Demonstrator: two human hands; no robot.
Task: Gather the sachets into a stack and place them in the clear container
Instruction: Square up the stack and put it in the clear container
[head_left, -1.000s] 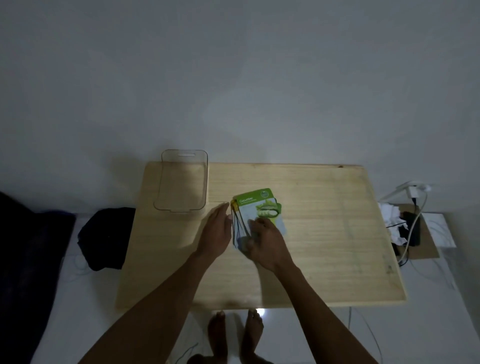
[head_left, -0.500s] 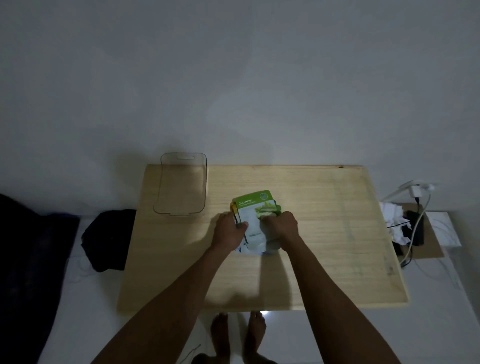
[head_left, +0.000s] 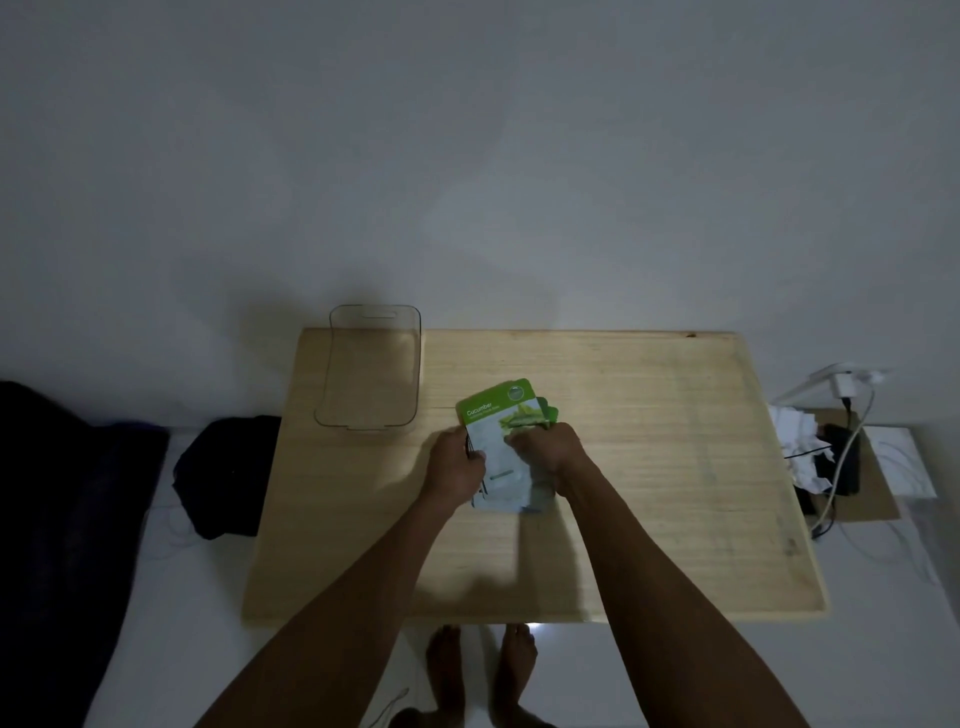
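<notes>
A stack of sachets (head_left: 497, 415), green and white with "Cucumber" on the top one, sits in the middle of the wooden table (head_left: 649, 467). My left hand (head_left: 454, 467) grips the stack's left edge and my right hand (head_left: 545, 447) grips its right side. The lower edges of the sachets fan out unevenly below my hands. The clear container (head_left: 371, 371) stands empty at the table's far left corner, apart from the stack.
A dark bundle of cloth (head_left: 223, 478) lies on the floor left of the table. Crumpled paper (head_left: 795, 447), a charger and cables (head_left: 847, 415) sit on the floor to the right. My bare feet (head_left: 483, 670) show under the table's near edge.
Both hands have closed on the stack's sides, where a second ago the left was open beside it and the right lay on top. The stack has hardly moved.
</notes>
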